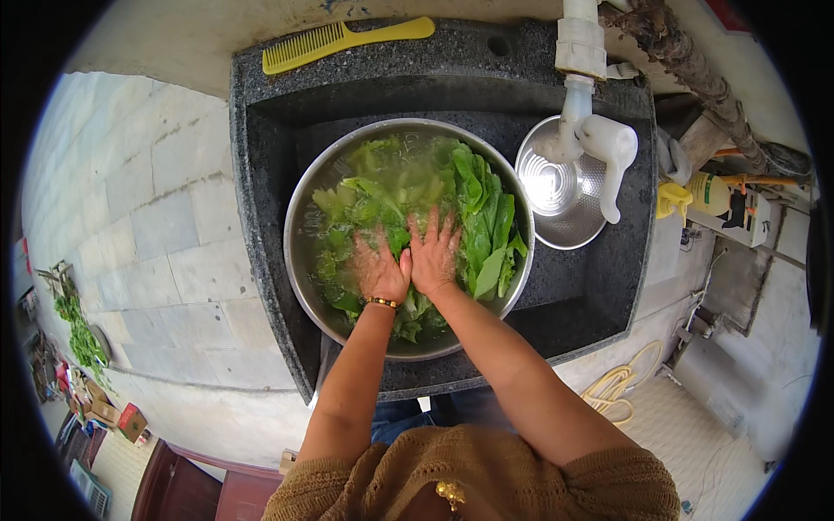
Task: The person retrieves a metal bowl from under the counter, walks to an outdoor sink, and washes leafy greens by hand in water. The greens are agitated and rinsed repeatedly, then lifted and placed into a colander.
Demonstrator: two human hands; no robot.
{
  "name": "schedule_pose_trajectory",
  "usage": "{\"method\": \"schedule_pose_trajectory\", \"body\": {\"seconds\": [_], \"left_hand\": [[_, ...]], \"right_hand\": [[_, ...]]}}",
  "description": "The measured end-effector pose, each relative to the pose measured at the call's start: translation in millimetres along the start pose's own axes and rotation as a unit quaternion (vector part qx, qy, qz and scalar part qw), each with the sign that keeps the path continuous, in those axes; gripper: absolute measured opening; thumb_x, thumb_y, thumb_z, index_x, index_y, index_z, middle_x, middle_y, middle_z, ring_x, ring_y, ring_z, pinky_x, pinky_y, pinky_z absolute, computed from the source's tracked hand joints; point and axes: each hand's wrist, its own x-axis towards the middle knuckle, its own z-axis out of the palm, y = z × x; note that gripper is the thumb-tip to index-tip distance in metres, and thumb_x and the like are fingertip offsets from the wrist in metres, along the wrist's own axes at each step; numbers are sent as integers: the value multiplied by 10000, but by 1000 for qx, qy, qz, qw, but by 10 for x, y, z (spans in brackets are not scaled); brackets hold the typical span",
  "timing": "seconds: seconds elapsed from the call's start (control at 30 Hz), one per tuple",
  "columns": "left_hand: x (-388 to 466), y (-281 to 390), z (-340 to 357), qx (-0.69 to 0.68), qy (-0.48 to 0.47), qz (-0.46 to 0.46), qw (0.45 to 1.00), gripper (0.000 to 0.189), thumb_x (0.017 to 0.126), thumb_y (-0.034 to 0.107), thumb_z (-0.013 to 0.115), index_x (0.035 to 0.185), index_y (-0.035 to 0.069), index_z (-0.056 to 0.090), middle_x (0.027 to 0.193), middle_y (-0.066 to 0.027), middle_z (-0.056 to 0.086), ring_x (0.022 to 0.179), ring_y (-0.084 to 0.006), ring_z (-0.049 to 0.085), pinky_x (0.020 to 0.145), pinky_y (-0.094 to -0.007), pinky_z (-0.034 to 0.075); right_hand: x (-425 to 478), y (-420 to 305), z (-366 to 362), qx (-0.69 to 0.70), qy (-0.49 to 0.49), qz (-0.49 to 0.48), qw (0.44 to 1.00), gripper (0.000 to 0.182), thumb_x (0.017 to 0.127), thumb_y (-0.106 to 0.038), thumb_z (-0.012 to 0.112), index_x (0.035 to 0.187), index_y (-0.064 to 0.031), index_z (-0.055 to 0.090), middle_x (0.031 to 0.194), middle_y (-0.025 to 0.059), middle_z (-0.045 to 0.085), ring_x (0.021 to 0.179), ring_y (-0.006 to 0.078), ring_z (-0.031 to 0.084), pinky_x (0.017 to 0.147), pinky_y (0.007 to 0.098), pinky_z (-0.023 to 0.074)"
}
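A wide stainless steel basin (298, 257) full of water and leafy greens (485, 208) stands in a dark stone sink (573, 283). Both hands are in the basin, side by side with the thumbs close together. My left hand (381, 270), a beaded bracelet at its wrist, is partly under water among the leaves, fingers spread. Fingers apart and palm down, my right hand (433, 257) presses on the greens just left of the larger upright leaves. Neither hand is seen gripping a leaf. Water and foliage blur some of the fingertips.
A smaller steel bowl (573, 225) sits at the basin's right, under a white plastic tap (606, 140). On the sink's back ledge lies a yellow comb (348, 40). A yellow hose (616, 384) is coiled on the floor at right; greens (75, 325) lie far left.
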Motion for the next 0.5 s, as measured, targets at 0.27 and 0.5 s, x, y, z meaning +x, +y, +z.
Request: {"method": "schedule_pose_trajectory", "body": {"seconds": [0.27, 0.5], "left_hand": [[170, -146, -555, -160, 154, 29, 975, 294, 748, 263, 542, 977, 79, 565, 1069, -165, 500, 948, -317, 485, 800, -377, 384], [993, -183, -661, -388, 63, -269, 879, 268, 795, 136, 522, 1016, -15, 524, 1003, -113, 544, 883, -222, 515, 771, -319, 388]], "right_hand": [[30, 77, -735, 89, -71, 9, 993, 519, 700, -194, 576, 1179, -81, 413, 1265, 219, 263, 1122, 408, 301, 884, 482, 314], [1140, 91, -687, 225, 68, 3, 972, 371, 729, -234, 570, 1017, -5, 521, 1019, 164, 531, 932, 287, 512, 775, 360, 426]]}}
